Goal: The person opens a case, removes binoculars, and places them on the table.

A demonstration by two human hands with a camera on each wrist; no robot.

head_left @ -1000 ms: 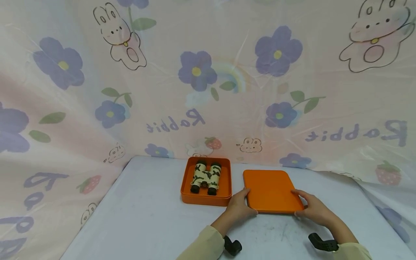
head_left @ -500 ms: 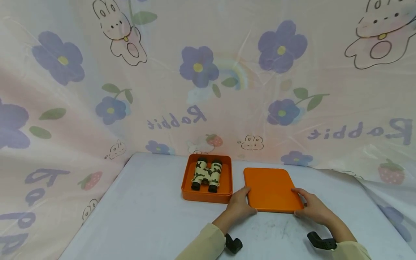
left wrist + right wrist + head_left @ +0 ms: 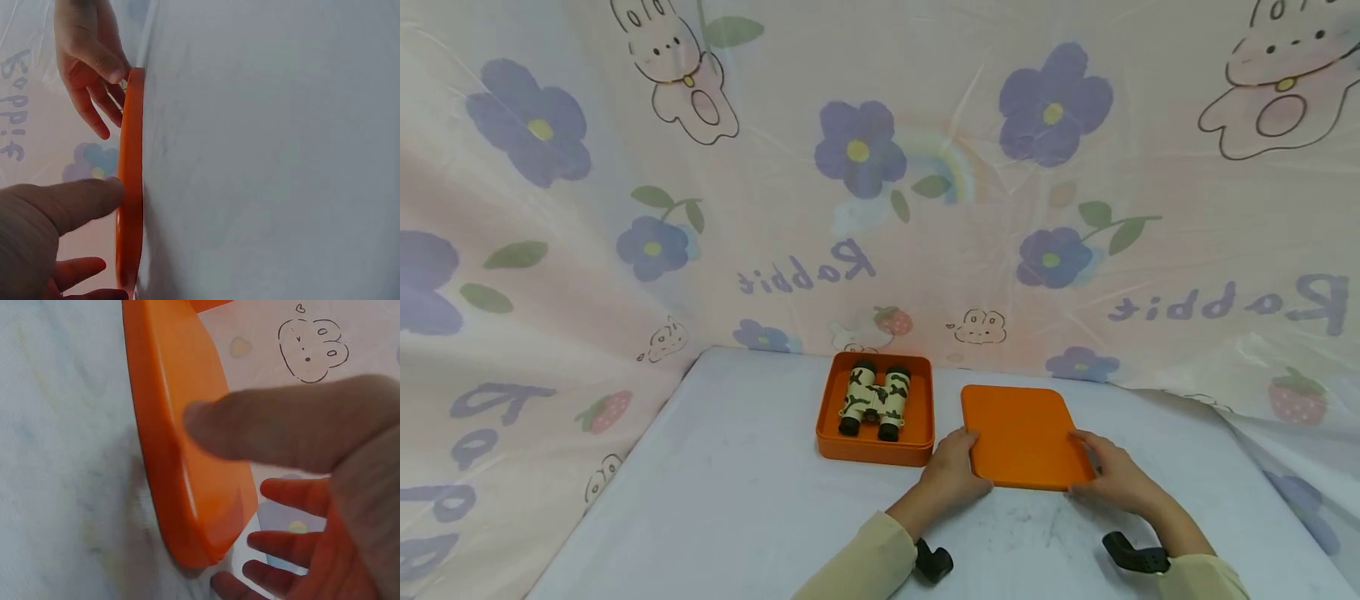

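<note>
The white surface (image 3: pixel 737 475) is backed at 12 o'clock by a flower-and-rabbit sheet (image 3: pixel 925 242). The lid (image 3: pixel 1027 437) is flanked by the left hand (image 3: pixel 950 472) at 8 o'clock and the right hand (image 3: pixel 1115 477) at 4, fingers extended. At 9 o'clock, binoculars (image 3: pixel 855 400) are contained in the box (image 3: pixel 875 451).

Left hand (image 3: pixel 949 475), right hand (image 3: pixel 1112 475), apart, palms facing inward, thumbs straight, fingers relaxed
</note>
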